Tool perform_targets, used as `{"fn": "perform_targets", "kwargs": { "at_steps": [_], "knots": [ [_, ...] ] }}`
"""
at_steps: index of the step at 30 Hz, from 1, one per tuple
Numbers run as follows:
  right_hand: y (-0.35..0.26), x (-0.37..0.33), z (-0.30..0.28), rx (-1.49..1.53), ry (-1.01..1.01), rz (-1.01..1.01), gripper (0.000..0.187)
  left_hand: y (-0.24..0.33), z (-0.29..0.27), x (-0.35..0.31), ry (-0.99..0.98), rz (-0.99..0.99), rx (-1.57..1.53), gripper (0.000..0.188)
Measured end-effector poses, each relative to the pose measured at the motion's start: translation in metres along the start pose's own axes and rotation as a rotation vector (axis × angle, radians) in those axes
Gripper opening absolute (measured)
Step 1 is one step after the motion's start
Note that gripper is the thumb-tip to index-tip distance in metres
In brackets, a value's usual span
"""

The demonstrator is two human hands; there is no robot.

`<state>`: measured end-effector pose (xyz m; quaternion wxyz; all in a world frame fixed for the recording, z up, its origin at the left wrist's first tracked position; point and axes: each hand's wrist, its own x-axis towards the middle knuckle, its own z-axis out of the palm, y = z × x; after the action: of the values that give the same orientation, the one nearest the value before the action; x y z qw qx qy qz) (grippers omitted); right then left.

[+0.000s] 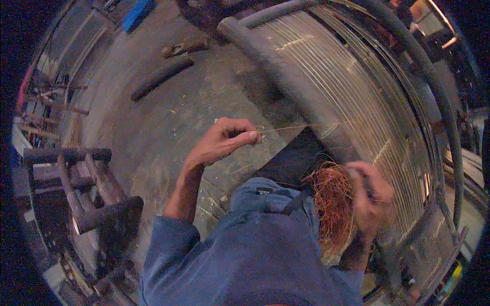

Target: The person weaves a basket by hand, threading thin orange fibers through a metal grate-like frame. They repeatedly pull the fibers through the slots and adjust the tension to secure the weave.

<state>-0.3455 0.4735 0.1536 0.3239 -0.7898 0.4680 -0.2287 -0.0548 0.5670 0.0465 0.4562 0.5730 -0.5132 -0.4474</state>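
Note:
My left hand [222, 143] is raised in front of me with thumb and forefinger pinched together. From that pinch a thin, light brown strand [286, 128] runs to the right, and its far end is lost against the frame with strung cords. A tangled bundle of reddish-brown fibres [333, 201] lies at my right side, by my lap. Just right of the bundle is my right hand [370, 196], fingers bent and smeared by motion. Whether it grips anything does not show.
A large frame strung with many parallel pale cords [352, 86] slants along my right. A dark log-like piece [162, 79] lies on the floor ahead. At the left stands a dark tubular frame [69, 155]. Something bright blue [138, 15] is at the far left.

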Motion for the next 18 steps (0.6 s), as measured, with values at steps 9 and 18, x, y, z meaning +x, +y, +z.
{"fn": "perform_targets", "kwargs": {
  "at_steps": [9, 18],
  "knots": [
    [0.003, 0.008, 0.056, 0.085, -0.092, -0.386, 0.012, 0.041, 0.055, 0.006, -0.185, -0.013, -0.357, 0.027],
    [-0.008, 0.012, 0.051, 0.072, -0.168, -0.209, 0.014, 0.037, 0.058, 0.018, -0.086, 0.418, 0.139, 0.021]
  ]
}}
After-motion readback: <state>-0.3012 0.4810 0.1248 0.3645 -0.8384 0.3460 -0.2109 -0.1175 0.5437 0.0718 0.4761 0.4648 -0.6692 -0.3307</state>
